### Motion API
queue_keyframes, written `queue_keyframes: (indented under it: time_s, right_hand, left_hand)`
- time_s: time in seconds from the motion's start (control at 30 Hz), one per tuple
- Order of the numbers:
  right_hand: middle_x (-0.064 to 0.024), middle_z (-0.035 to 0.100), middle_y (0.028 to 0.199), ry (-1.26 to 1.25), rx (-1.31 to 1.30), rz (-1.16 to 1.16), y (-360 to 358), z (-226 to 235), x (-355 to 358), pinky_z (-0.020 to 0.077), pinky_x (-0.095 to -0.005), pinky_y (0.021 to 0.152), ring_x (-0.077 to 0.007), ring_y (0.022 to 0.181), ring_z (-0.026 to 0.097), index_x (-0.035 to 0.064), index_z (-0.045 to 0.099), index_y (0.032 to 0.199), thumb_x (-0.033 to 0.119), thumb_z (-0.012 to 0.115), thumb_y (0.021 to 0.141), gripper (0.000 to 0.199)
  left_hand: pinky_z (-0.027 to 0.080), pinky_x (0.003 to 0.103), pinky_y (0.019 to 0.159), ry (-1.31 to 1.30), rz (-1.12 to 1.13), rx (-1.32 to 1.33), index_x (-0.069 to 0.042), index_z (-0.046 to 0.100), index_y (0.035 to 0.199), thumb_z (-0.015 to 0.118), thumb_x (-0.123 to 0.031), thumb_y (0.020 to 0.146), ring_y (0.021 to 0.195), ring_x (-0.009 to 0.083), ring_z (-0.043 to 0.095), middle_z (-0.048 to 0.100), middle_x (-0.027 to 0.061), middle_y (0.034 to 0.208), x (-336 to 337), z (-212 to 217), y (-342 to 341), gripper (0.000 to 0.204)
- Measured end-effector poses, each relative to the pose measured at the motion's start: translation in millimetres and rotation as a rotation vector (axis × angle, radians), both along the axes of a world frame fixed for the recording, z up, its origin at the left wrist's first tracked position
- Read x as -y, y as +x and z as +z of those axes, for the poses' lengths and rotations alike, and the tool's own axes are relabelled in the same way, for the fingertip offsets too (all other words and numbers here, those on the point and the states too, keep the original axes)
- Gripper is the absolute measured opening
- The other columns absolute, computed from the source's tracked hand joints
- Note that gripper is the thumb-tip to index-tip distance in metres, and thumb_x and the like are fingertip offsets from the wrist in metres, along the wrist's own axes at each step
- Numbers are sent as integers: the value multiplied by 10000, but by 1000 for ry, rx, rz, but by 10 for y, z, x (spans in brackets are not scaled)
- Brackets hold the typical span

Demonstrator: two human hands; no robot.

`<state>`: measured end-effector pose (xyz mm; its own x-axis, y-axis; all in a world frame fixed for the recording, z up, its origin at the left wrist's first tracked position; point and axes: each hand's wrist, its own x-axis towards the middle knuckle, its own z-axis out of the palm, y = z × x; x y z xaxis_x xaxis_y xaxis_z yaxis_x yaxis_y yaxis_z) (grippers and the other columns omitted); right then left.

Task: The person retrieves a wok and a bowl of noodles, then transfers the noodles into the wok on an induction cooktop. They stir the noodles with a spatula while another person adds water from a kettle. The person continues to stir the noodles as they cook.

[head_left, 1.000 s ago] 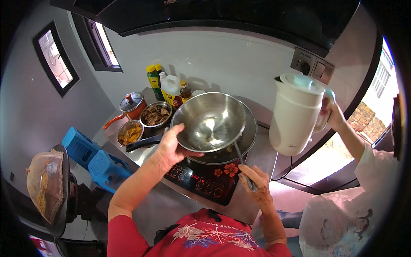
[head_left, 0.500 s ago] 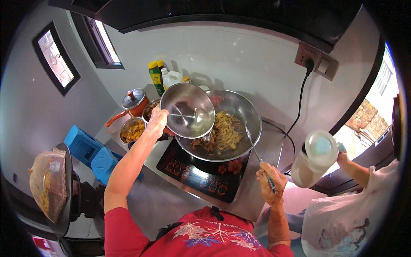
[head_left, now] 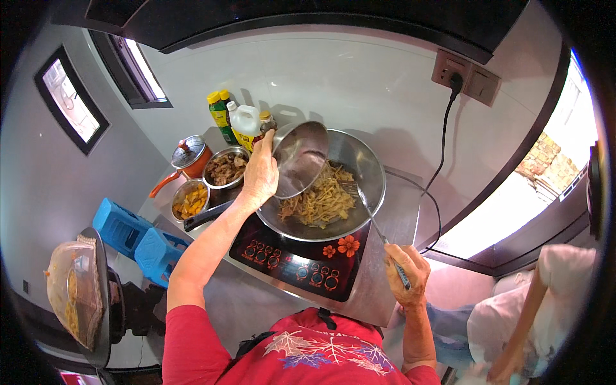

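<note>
— What have I got in each hand?

— My left hand (head_left: 260, 174) grips the rim of a steel bowl (head_left: 300, 157), fingers (head_left: 266, 149) curled over its edge, tilted steeply over the wok (head_left: 369, 170). My right hand (head_left: 405, 274) is closed around the handle of a spatula (head_left: 375, 224) whose blade rests in the noodles (head_left: 321, 202). The wok sits on the black cooker (head_left: 295, 263), on the grey surface (head_left: 369, 292).

— How do I do this tipping well?

— My judgement: keep the bowl's lip inside the wok's rim so nothing drops on the cooker's panel, and hold the spatula low to spread what lands. The wrist hangs close above hot metal, so I'd keep the grip high on the rim.

— What can't you make out?

— The tilted bowl covers the wok's left side, and I cannot tell whether anything is left inside the bowl. The spatula blade blurs into the noodles. Behind my left hand stand a white jug (head_left: 246, 120) and yellow-capped bottles (head_left: 220, 114), partly covered. Two small bowls of food (head_left: 226, 168) and an orange pot (head_left: 189, 156) sit to the left; a dark handle (head_left: 205, 216) runs under my forearm, its pan unseen. At lower right another person (head_left: 545, 301) is cut off by the picture's edge.
</note>
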<state>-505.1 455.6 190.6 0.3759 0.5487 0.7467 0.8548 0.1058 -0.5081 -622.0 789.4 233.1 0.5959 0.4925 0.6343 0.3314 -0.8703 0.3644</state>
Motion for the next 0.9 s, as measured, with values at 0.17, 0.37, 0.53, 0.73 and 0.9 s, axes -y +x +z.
queue_keyframes:
  time_s: [0.17, 0.37, 0.53, 0.73, 0.9]
  right_hand:
    - [-108, 593, 783, -35, 25, 27, 10, 7, -11, 452, -361, 572, -260, 638, 566, 26, 634, 983, -12, 692, 681, 310]
    - [-115, 583, 782, -73, 102, 36, -12, 31, -37, 449, -369, 595, -268, 659, 555, 17, 621, 994, -25, 672, 689, 313]
    - [-133, 577, 789, -104, 61, 51, -50, 71, -38, 436, -361, 589, -273, 653, 538, -1, 617, 1012, -55, 635, 717, 300]
    - [-124, 556, 831, -180, 82, 118, -77, 50, -42, 440, -350, 592, -260, 681, 540, 17, 615, 1060, -60, 655, 741, 330]
    - [-121, 551, 837, -189, 120, 127, -70, 26, -35, 444, -345, 600, -252, 687, 541, 17, 616, 1066, -65, 650, 753, 325]
  left_hand:
    - [429, 430, 998, 172, -96, -23, -94, 295, 1416, 475, 83, 822, 1202, 388, 461, 427, 222, 1311, 236, 83, 47, 645]
    - [571, 320, 756, 563, -192, 16, -108, 385, 1378, 614, -54, 818, 1122, 319, 531, 476, 153, 1296, 263, -12, 35, 608]
    - [514, 361, 879, 451, -183, 75, -79, 393, 1369, 594, 5, 823, 1157, 344, 516, 480, 177, 1296, 282, -10, -40, 588]
    - [423, 327, 999, -219, -30, 419, -2, 405, 1327, 321, 82, 797, 1182, 332, 510, 496, 224, 1270, 140, -31, -116, 544]
    - [566, 575, 723, -1373, -145, 782, 73, 311, 1291, 356, -27, 839, 915, 489, 601, 493, 323, 1171, 274, 139, -362, 466]
